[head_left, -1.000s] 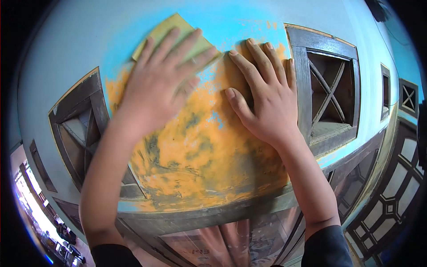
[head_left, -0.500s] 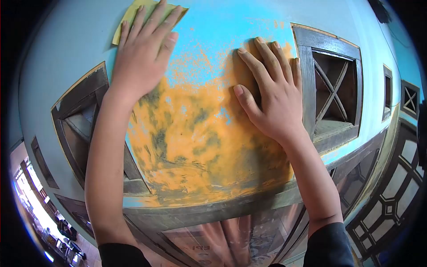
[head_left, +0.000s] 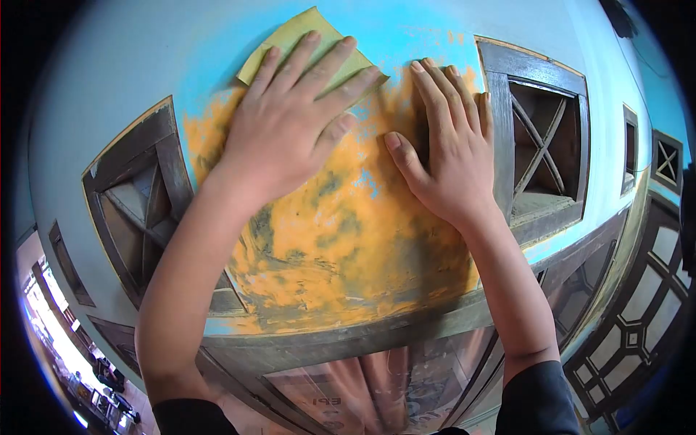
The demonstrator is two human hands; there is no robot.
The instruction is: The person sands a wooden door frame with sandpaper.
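Note:
My left hand [head_left: 286, 123] lies spread over a yellow-green sheet of sandpaper [head_left: 290, 36], its fingers pressing the sheet flat against the wall. Around it the wall [head_left: 312, 225] shows orange and dark patches, with bright blue paint above. Fingers extended and thumb apart, my right hand [head_left: 453, 145] rests flat on the orange part, just left of a dark wooden frame [head_left: 500, 138]. Nothing is seen in the right hand.
Crossed wooden vents sit on both sides, the right one [head_left: 540, 145] near my right hand and the left one [head_left: 138, 203] by my left forearm. Below runs a dark wooden beam [head_left: 341, 344] above glass panes. A panelled door [head_left: 631, 326] stands at far right.
My left hand has moved right and slightly down across the wall with the sandpaper, which shows more fully. The fingers of my right hand have drawn a little closer together.

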